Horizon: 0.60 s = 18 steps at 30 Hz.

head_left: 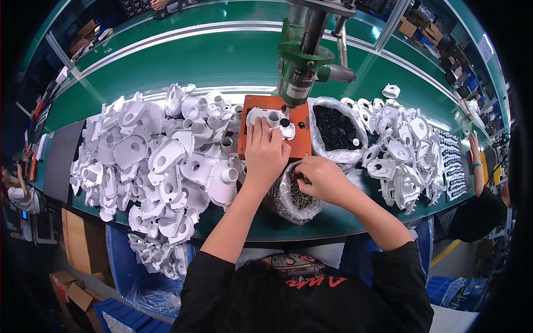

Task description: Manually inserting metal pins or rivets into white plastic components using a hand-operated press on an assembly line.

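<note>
Both fwd: LH palm-dn, RH curled.

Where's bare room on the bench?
Green strip behind left white pile; dark panel left of it. Crowded: orange block, under left hand, between pile and black-parts bag; metal-parts bag, right hand at its mouth.

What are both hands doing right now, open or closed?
Left hand: laid over a white part on the orange block; grip cannot be told.
Right hand: half curled at the bag of metal pieces; any hold cannot be told.
</note>
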{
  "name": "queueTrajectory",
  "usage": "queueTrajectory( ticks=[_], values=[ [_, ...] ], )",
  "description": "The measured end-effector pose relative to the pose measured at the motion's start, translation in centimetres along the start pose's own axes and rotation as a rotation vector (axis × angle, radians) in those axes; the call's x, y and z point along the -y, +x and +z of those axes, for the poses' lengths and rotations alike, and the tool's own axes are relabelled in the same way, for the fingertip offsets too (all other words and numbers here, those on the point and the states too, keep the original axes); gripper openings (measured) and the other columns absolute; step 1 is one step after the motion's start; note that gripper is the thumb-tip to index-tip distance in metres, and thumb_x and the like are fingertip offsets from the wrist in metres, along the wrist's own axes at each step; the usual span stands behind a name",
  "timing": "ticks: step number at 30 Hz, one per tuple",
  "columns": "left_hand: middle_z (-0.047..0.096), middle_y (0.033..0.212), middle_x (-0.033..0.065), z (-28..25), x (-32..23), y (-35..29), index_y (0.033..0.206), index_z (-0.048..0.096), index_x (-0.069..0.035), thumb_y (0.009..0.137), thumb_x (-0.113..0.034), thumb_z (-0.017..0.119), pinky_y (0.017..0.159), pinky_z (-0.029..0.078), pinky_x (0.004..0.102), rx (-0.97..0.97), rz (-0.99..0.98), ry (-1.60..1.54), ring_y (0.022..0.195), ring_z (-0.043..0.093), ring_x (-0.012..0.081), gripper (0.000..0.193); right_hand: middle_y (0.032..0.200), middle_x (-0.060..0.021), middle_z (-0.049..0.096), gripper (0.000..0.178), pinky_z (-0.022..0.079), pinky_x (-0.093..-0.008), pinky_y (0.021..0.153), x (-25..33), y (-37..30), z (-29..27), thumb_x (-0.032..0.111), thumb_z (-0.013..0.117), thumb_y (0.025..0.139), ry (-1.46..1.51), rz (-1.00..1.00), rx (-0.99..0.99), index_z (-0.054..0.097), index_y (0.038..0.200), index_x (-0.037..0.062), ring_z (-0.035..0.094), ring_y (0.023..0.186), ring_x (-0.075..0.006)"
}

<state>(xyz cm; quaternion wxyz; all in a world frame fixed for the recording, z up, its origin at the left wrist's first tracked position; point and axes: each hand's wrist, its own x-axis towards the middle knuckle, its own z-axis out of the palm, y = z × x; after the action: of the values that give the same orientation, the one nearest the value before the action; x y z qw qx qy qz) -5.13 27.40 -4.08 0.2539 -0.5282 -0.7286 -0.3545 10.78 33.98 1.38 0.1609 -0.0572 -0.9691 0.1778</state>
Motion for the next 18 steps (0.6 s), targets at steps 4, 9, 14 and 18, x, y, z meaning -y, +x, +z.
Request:
queueTrajectory(
  ticks=[4,9,14,18],
  values=[
    [0.055,0.114,0.0321,-0.03,-0.02,0.05,0.086,0.054,0.004,0.071,-0.010,0.059,0.100,0.038,0.0538,-0.008,0.005,-0.007,0.113,0.051,0.0445,0.021,0.076,-0.0113,0.058,0.012,0.049,-0.0398,0.066,-0.15,-0.03,0.12,0.011,0.065,0.068,-0.009,-0.005,0.005,0.061,0.075,0.0017,0.059,0.072,-0.0304],
    [0.055,0.113,0.0321,0.04,0.07,0.01,0.086,0.054,0.004,0.072,-0.010,0.058,0.100,0.037,0.0538,-0.014,0.007,-0.013,0.113,0.051,0.0445,0.020,0.073,-0.0106,0.057,0.010,0.048,-0.0397,0.064,-0.02,0.09,0.19,0.011,0.065,0.067,0.004,-0.018,-0.017,0.061,0.072,0.0020,0.058,0.069,-0.0298],
    [0.055,0.113,0.0323,0.04,0.04,0.02,0.085,0.053,0.004,0.071,-0.010,0.058,0.099,0.038,0.0538,-0.020,0.013,-0.001,0.112,0.051,0.0444,0.020,0.071,-0.0102,0.057,0.009,0.048,-0.0394,0.064,-0.03,0.13,0.45,0.010,0.065,0.067,-0.016,-0.029,-0.049,0.061,0.070,0.0023,0.058,0.067,-0.0295],
    [0.055,0.113,0.0325,0.01,-0.01,0.08,0.085,0.053,0.004,0.071,-0.009,0.058,0.100,0.037,0.0538,-0.022,0.012,-0.001,0.112,0.051,0.0444,0.020,0.071,-0.0101,0.057,0.009,0.048,-0.0393,0.063,-0.03,0.14,0.52,0.010,0.065,0.067,-0.021,-0.021,-0.043,0.061,0.070,0.0023,0.059,0.067,-0.0295]
  ],
)
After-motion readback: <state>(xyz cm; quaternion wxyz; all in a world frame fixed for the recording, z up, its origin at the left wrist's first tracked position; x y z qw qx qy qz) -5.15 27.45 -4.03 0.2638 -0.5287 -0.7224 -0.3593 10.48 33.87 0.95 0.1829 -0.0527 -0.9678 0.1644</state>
